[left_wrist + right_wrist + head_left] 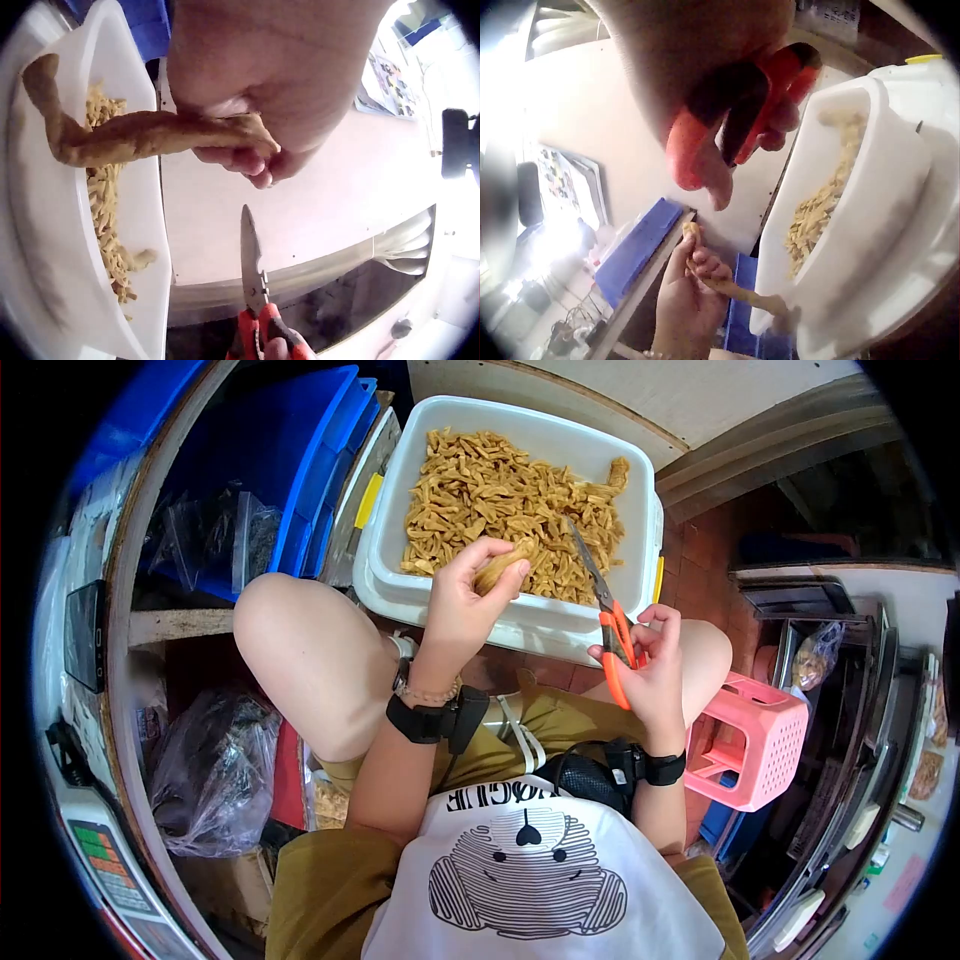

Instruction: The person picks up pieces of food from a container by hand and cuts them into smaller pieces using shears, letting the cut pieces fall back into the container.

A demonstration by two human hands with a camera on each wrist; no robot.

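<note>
A long tan strip point(135, 139) of food is gripped by my left hand point(472, 595), its free end hanging over the white tub's rim in the left wrist view. My right hand point(650, 670) holds orange-handled scissors point(618, 645), fingers through the handles and blades pointing up over the tub. The blades look closed and stand apart from the strip. Many small cut tan pieces point(480, 490) lie in the white tub point(415, 588), with a longer piece point(618, 472) at its far right corner.
Blue crates point(320, 480) stand at the left, above a clear plastic bag point(215, 770). A pink stool point(775, 750) is by the right knee. A digital scale point(110, 870) sits at the lower left. Shelving stands at the right.
</note>
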